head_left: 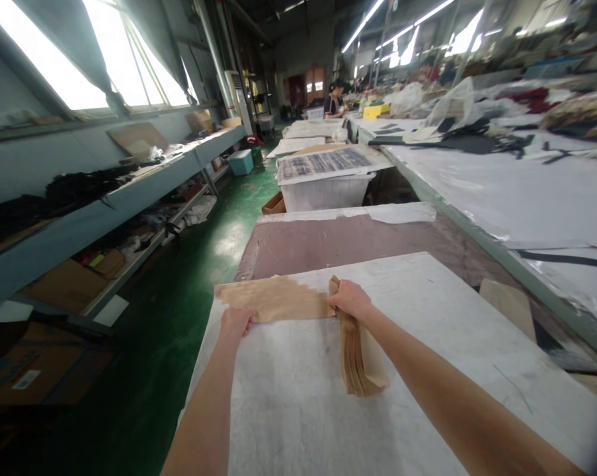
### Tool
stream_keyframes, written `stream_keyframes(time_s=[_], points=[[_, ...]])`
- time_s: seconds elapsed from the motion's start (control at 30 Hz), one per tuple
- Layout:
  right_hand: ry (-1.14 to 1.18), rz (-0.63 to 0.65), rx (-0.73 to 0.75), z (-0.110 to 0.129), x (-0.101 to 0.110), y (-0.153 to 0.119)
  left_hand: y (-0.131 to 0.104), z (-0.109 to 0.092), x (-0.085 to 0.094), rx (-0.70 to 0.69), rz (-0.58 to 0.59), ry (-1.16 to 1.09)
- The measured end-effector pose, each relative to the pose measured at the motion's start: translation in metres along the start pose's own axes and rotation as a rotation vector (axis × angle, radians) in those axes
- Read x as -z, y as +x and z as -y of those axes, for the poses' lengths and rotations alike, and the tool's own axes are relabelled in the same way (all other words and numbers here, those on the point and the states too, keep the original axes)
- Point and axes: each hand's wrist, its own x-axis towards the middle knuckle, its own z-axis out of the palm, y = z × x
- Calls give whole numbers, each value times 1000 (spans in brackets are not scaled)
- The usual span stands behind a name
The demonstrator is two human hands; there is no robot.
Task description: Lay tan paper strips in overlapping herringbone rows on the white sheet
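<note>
A flat tan piece (283, 299), thin like cloth or paper, lies across the far left corner of the white-covered table (298, 396). At its near edge is my left hand (237, 322), closed with the fingertips pinching that edge. My right hand (352, 297) is closed around the upper end of a bundle of tan strips (355, 360), beside the flat piece's right end. The bundle's layers fan out toward me over the white cover. My right fingers partly hide where the bundle and the flat piece meet.
Beyond the white cover is a brownish surface (318, 244), then a white plastic bin (325, 193) with a board on top. A long worktable (506, 192) with dark scraps runs along the right. Shelving (144, 192) and green floor (203, 264) are at left. A person (333, 100) sits far ahead.
</note>
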Motion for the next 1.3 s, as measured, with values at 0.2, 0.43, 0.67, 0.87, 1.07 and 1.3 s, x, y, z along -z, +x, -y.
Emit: stream_keyframes(time_s=[0.2, 0.43, 0.67, 0.87, 1.07, 1.3], points=[[-38, 9, -25, 1, 2, -3, -12, -16, 11, -169, -165, 357], [-24, -39, -25, 1, -1, -12, -76, -33, -34, -658, -230, 548], [118, -91, -19, -9, 3, -22, -112, 12, -77, -797, -340, 610], [462, 24, 106, -40, 44, -58, -115, 10, -65, -695, -396, 585], [821, 330, 292, -56, 76, -130, -152, -38, -46, -610, 49, -105], [1184, 409, 338, -53, 81, -175, -232, -85, -49, -616, 640, -724]])
